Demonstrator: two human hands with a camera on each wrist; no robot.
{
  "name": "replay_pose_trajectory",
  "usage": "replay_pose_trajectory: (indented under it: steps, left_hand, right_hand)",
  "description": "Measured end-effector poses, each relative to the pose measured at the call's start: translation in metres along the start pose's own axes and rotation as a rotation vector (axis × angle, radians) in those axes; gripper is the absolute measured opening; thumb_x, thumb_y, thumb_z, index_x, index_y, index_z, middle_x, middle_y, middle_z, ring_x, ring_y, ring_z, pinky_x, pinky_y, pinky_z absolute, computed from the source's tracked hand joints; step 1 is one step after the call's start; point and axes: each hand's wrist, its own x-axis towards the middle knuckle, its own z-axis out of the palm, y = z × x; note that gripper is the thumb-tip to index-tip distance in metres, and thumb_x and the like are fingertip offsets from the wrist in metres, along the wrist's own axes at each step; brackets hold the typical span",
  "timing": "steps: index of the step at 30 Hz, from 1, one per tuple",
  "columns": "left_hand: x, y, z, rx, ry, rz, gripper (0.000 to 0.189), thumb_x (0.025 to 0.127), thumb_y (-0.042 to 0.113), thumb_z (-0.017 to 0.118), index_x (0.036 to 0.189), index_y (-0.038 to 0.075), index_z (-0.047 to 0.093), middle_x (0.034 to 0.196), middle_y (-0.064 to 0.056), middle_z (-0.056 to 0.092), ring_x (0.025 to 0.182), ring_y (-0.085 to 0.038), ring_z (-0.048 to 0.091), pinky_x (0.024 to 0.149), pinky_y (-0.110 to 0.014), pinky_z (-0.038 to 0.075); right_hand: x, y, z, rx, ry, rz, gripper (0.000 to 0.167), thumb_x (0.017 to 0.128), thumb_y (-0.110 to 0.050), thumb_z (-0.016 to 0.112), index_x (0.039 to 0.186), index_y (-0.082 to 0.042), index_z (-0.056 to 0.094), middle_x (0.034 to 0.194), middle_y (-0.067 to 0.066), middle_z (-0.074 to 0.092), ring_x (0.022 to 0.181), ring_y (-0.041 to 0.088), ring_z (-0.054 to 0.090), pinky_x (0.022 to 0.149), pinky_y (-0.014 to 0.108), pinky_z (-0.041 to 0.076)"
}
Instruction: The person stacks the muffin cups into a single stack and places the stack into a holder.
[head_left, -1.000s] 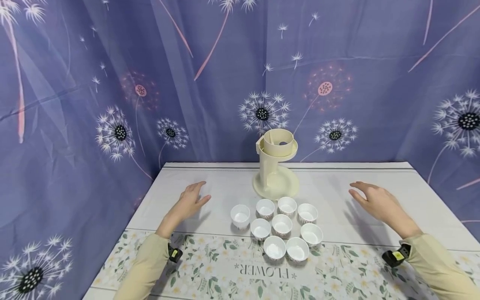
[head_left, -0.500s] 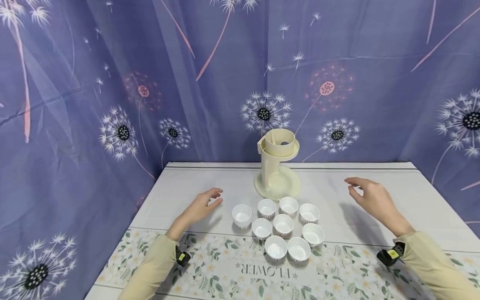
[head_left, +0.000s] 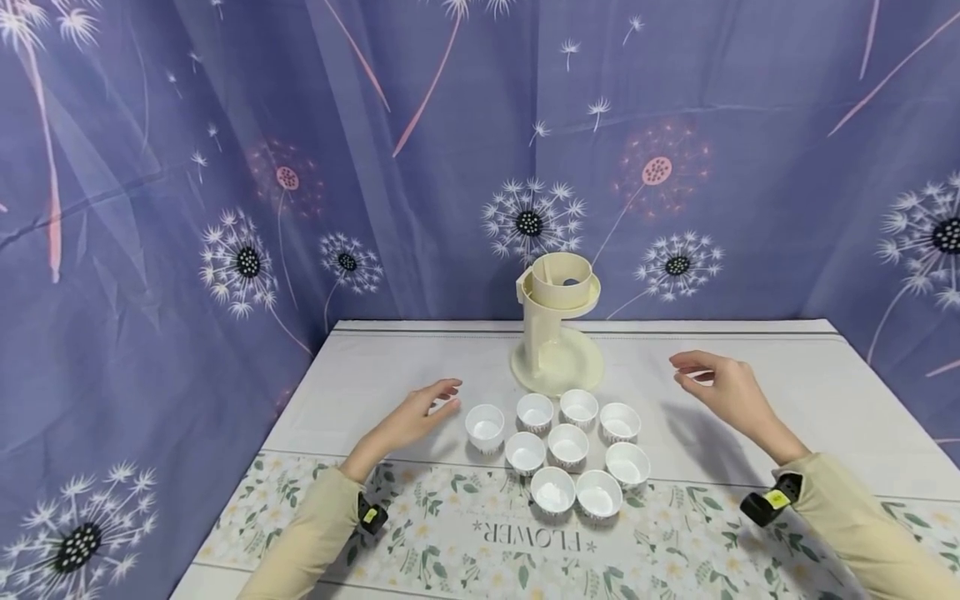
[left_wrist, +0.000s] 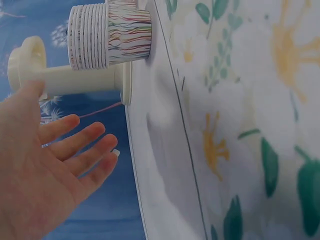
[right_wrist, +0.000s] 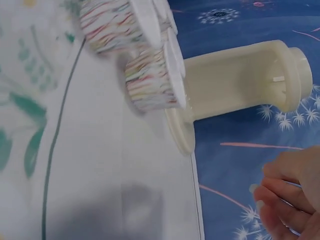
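Several white paper cups [head_left: 567,446] with coloured wavy stripes stand upright on the table, mouths up. The leftmost is a nested stack [head_left: 485,427], its many rims showing in the left wrist view [left_wrist: 89,36]. My left hand [head_left: 411,417] hovers just left of that stack, fingers extended and apart from it, holding nothing. To the right of the cups, my right hand [head_left: 729,393] hangs in the air, fingers loosely bent, gripping nothing. Behind the cups rises a cream plastic stand [head_left: 542,333] with a round base and a short open cylinder [head_left: 561,287] in its top ring.
A white cloth with a floral band [head_left: 420,533] covers the table. Purple dandelion-print curtains [head_left: 435,208] hang along the back and left sides. Dark devices with yellow labels, a left wrist device [head_left: 371,515] and a right wrist device [head_left: 772,500], are strapped on.
My left hand has moved right, closer to the cup stack. The right hand has drifted left toward the middle, its fingers bending a little more. Cups and stand stay in place.
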Motion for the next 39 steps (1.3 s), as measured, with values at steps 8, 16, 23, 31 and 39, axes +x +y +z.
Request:
replay_pose_trajectory:
  steps: [8, 16, 23, 31, 39]
  left_hand:
    - [0.003, 0.006, 0.002, -0.061, -0.075, 0.068, 0.057, 0.100, 0.035, 0.052, 0.147, 0.006, 0.037, 0.147, -0.017, 0.045, 0.130, -0.035, 0.048, 0.107, -0.053, 0.042]
    - [0.003, 0.011, 0.007, -0.124, -0.151, 0.077, 0.061, 0.098, 0.031, 0.057, 0.149, 0.006, 0.034, 0.150, -0.015, 0.042, 0.133, -0.036, 0.045, 0.111, -0.053, 0.038]
    - [0.006, 0.009, 0.013, -0.144, -0.187, 0.088, 0.063, 0.098, 0.033, 0.057, 0.150, 0.006, 0.032, 0.152, -0.013, 0.040, 0.135, -0.034, 0.045, 0.113, -0.051, 0.037]
    - [0.007, 0.009, 0.018, -0.138, -0.201, 0.074, 0.071, 0.091, 0.034, 0.067, 0.149, 0.009, 0.035, 0.152, -0.011, 0.040, 0.134, -0.032, 0.045, 0.112, -0.046, 0.039]
    - [0.008, 0.014, 0.023, -0.141, -0.187, 0.101, 0.076, 0.084, 0.030, 0.076, 0.146, 0.006, 0.040, 0.148, -0.011, 0.045, 0.131, -0.029, 0.049, 0.109, -0.045, 0.043]
  right_hand:
    - [0.002, -0.005, 0.004, 0.064, -0.062, 0.096, 0.023, 0.084, -0.014, 0.076, 0.105, -0.007, 0.072, 0.099, 0.013, 0.074, 0.077, -0.004, 0.065, 0.069, 0.013, 0.054]
    - [0.002, -0.011, 0.009, 0.103, -0.126, 0.098, 0.029, 0.086, -0.018, 0.074, 0.111, -0.004, 0.071, 0.108, 0.014, 0.073, 0.089, 0.022, 0.071, 0.079, 0.033, 0.057]
    - [0.006, -0.018, 0.012, 0.144, -0.173, 0.119, 0.031, 0.087, -0.019, 0.073, 0.113, -0.003, 0.070, 0.110, 0.015, 0.072, 0.092, 0.032, 0.070, 0.082, 0.041, 0.056]
    - [0.010, -0.022, 0.020, 0.193, -0.206, 0.107, 0.034, 0.086, -0.016, 0.073, 0.116, 0.001, 0.067, 0.114, 0.018, 0.070, 0.094, 0.034, 0.069, 0.083, 0.042, 0.057]
    - [0.014, -0.024, 0.028, 0.285, -0.237, 0.102, 0.035, 0.086, -0.010, 0.073, 0.117, 0.004, 0.065, 0.114, 0.023, 0.068, 0.095, 0.038, 0.069, 0.080, 0.034, 0.059]
